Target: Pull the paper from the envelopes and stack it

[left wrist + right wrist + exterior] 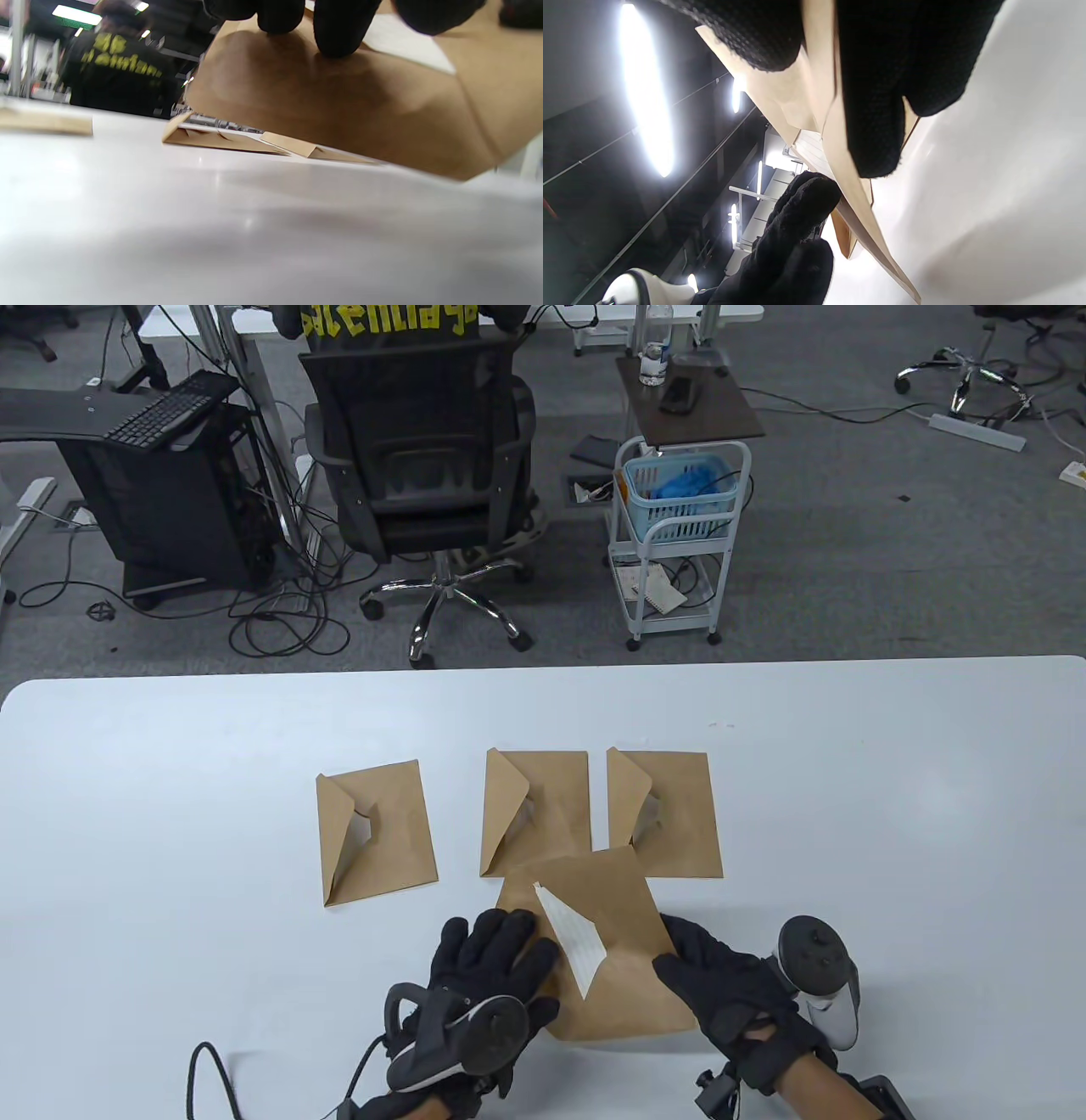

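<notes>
A brown envelope (pixel 624 984) is held between both hands near the table's front edge. It is lifted and tilted off the table in the left wrist view (pixel 339 110). Its flap is open and a white lined paper (pixel 575 942) shows in the opening. My left hand (pixel 496 959) holds the envelope's left side, with fingertips (pixel 339 29) on it. My right hand (pixel 704 976) pinches the right edge, with fingers (pixel 874 106) on both faces of the envelope (pixel 840 169). Three more brown envelopes (pixel 377 831) (pixel 543 806) (pixel 679 814) lie in a row behind, flaps open.
The white table (pixel 170 814) stretches wide to the left and right of the envelopes. Beyond its far edge stand an office chair (pixel 424 475) and a white cart (pixel 679 534) on the floor.
</notes>
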Demonstrator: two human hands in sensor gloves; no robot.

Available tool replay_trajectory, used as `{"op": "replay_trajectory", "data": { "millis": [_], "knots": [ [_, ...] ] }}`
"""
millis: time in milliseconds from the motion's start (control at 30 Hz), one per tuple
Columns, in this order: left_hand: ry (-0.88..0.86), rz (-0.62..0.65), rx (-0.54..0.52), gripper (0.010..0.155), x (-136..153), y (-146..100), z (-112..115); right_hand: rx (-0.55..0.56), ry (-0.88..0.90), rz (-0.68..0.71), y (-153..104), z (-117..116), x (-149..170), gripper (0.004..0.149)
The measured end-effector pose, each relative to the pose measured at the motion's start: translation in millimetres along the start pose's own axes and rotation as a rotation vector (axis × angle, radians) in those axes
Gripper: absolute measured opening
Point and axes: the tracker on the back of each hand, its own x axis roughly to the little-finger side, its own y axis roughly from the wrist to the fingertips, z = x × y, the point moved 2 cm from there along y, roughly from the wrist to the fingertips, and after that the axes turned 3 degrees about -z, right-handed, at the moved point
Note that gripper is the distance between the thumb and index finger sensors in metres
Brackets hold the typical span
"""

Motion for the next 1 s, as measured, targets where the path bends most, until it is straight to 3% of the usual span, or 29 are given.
{"op": "replay_trajectory", "data": {
  "millis": [200, 300, 367, 433, 500, 567, 667, 767, 867, 1000],
  "knots": [
    [-0.261, -0.094, -0.008, 0.061, 12.8, -0.5, -5.9, -0.049, 0.071, 0.002, 2.4, -5.7, 4.4, 0.047],
    [-0.33, -0.075, 0.015, 0.064, 13.9, 0.5, -3.8, -0.109, 0.137, 0.024, 2.4, -14.8, 1.2, 0.045],
    [-0.472, -0.085, 0.048, 0.066, 15.4, 1.7, -0.5, -0.114, 0.1, 0.049, 2.4, -19.0, -2.0, 0.045],
    [-0.684, -0.13, 0.062, 0.061, 20.0, 3.1, 3.5, -0.152, 0.087, 0.067, 2.0, -21.9, -3.6, 0.045],
    [-0.803, -0.143, 0.046, 0.049, 24.0, 3.6, 4.2, -0.121, 0.109, 0.062, 1.6, -21.0, -4.0, 0.045],
    [-0.77, -0.142, 0.013, 0.04, 25.0, 2.9, 1.0, -0.099, 0.066, 0.06, 1.2, -19.5, -4.6, 0.044],
    [-0.621, -0.12, -0.006, 0.038, 22.3, 2.0, -2.9, -0.061, -0.057, 0.062, -0.4, -19.0, -8.0, 0.042],
    [-0.586, -0.124, -0.013, 0.037, 18.7, 1.4, -3.5, -0.034, -0.175, 0.079, -1.4, -19.8, -11.3, 0.044],
    [-0.435, -0.126, -0.085, 0.036, 19.9, -0.5, -10.2, 0.022, -0.187, 0.074, -2.0, -15.2, -13.3, 0.04],
    [-0.441, -0.164, -0.121, 0.036, 30.4, -2.6, -14.1, 0.061, -0.207, 0.087, -3.9, -4.1, -15.3, 0.039]
  ]
}}
